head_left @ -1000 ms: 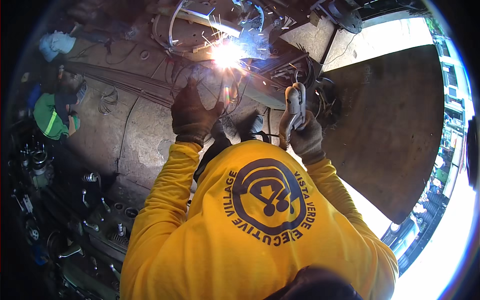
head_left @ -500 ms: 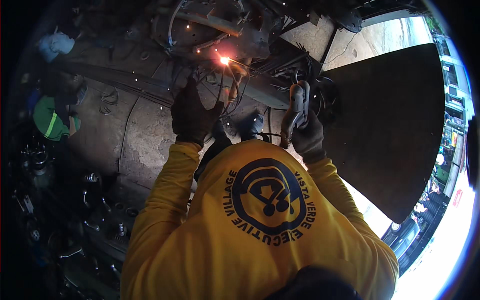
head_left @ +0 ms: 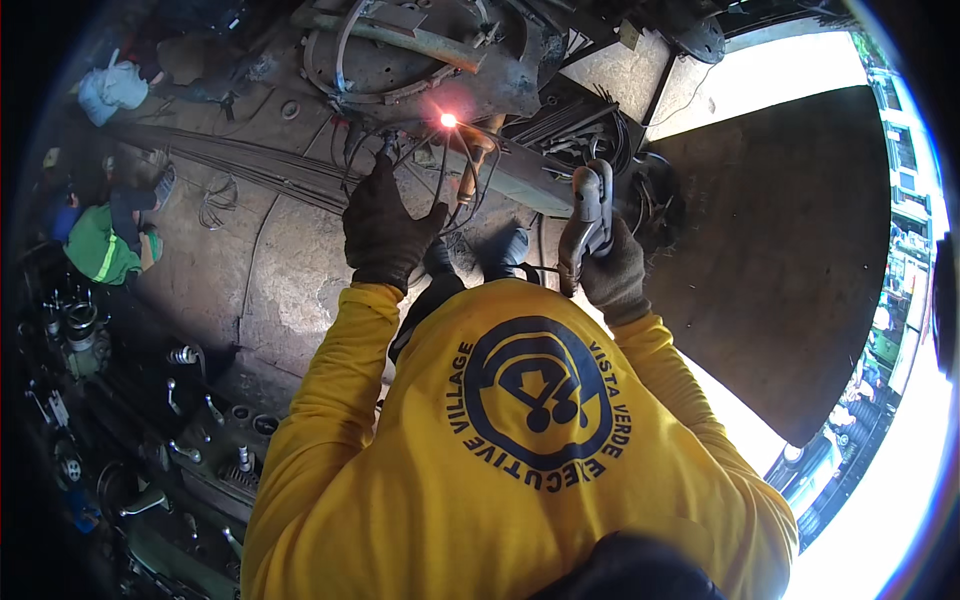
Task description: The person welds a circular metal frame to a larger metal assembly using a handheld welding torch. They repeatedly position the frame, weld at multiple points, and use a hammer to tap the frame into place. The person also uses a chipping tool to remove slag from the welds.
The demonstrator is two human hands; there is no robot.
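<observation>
My right hand (head_left: 615,275), in a dark work glove, is closed round a grey welding electrode holder (head_left: 588,215). A thin electrode runs left from its top toward a small glowing red-white spot (head_left: 448,121). That spot sits at the top of a frame of thin bent metal rods (head_left: 443,175), rounded in outline. My left hand (head_left: 385,225), also gloved, grips the frame's left side, with fingertips at its upper left and the thumb at its lower edge. Behind the rods stands a rusty orange-brown piece with a handle-like lower end (head_left: 467,185).
A heavy metal plate with a curved ring (head_left: 400,90) lies beyond the frame. Long thin rods (head_left: 230,160) stretch across the floor at left. A large dark sheet (head_left: 770,260) stands at right. Metal tools and parts (head_left: 180,450) crowd the lower left. A person in green (head_left: 100,245) crouches far left.
The bright arc and flying sparks have died to a small red glow, and the scene looks lighter. My right hand and the holder have shifted very slightly; my left hand keeps its place.
</observation>
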